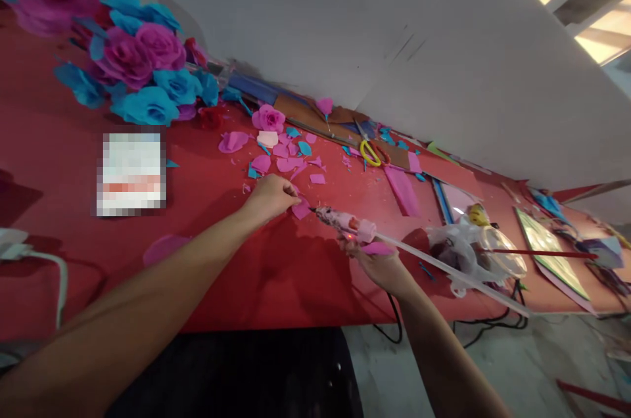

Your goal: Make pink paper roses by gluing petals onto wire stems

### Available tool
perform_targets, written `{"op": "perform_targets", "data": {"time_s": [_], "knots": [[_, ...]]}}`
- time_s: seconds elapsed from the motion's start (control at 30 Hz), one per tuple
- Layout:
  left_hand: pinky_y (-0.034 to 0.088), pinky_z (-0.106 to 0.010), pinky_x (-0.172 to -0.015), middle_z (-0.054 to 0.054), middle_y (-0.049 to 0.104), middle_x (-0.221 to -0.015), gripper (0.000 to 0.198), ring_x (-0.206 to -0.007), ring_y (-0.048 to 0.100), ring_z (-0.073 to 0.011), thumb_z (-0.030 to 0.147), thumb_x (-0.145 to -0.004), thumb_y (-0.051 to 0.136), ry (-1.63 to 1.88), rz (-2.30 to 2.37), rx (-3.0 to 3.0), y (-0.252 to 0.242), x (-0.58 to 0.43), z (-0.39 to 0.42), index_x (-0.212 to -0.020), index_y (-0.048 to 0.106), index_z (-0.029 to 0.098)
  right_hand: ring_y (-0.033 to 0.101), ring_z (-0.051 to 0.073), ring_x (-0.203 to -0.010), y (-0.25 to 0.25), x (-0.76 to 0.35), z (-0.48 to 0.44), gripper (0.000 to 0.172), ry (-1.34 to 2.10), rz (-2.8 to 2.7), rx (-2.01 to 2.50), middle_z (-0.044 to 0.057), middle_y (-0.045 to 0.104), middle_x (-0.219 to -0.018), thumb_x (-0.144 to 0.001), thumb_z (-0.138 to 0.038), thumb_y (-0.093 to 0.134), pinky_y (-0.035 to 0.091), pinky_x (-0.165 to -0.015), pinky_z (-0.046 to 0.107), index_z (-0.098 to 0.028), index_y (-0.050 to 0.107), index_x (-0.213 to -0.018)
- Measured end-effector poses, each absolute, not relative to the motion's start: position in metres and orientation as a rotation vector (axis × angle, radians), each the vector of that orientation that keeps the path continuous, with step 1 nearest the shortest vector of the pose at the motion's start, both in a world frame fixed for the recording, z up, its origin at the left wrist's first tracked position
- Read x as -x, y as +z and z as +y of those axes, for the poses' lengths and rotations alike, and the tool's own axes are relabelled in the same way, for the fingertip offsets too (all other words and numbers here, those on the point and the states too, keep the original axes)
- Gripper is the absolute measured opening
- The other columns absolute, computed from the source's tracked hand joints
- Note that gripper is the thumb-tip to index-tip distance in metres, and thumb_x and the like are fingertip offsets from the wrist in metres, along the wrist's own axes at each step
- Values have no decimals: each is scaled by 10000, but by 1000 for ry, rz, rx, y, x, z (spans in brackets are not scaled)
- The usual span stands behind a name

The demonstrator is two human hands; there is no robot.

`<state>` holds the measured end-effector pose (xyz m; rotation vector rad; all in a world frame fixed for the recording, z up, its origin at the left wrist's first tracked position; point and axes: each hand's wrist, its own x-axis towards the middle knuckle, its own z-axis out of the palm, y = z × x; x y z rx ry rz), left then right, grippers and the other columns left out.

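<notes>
My left hand (273,196) is closed in a pinch on the edge of a small pink paper petal (302,208), held above the red table (236,293). My right hand (377,263) is wrapped round a pink glue gun (350,224) with a lit red light. Its dark nozzle points left and meets or nearly meets the petal; I cannot tell whether they touch. A long translucent glue stick (453,271) sticks out of the gun's back end. Another pink paper piece (378,248) shows by my right fingers.
Pink and blue paper scraps (288,158) lie beyond my hands, with yellow-handled scissors (369,153) by the wall. Paper flowers (148,102) are heaped at the back left. A plastic bag (458,254) and a tape roll (503,252) stand right. A white plug (12,244) lies left.
</notes>
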<state>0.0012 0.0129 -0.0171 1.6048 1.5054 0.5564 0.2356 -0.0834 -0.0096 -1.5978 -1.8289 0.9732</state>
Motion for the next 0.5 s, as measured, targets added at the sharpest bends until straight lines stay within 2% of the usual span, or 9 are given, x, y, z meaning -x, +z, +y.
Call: {"op": "perform_targets", "data": {"time_s": [0.2,0.3,0.5], "knots": [[436,-265,-666,-61,733,-752,63,-712,643,-167,221,-687,680,530,1495,-1648,-19,-1,17,-665,704,167,615,181,-749,-19,-227,-76,198,1148,-1769,1416,49,648,-841,-843,-374,567,531,-730,339,-229,637,-959],[436,-274,-668,-51,721,-699,60,-678,633,-170,220,-665,694,568,1496,-1634,-21,-2,18,-624,697,177,621,177,-777,-18,-222,-76,242,1217,-1726,1370,49,649,-879,-836,-387,580,532,-730,322,-236,620,-1020],[419,-278,-641,-19,668,-563,88,-630,604,-176,188,-570,729,672,1448,-1547,-25,-1,17,-518,660,199,616,183,-744,-12,-217,-71,297,1276,-1709,1428,38,635,-798,-803,-442,600,532,-656,304,-250,627,-1028]]}}
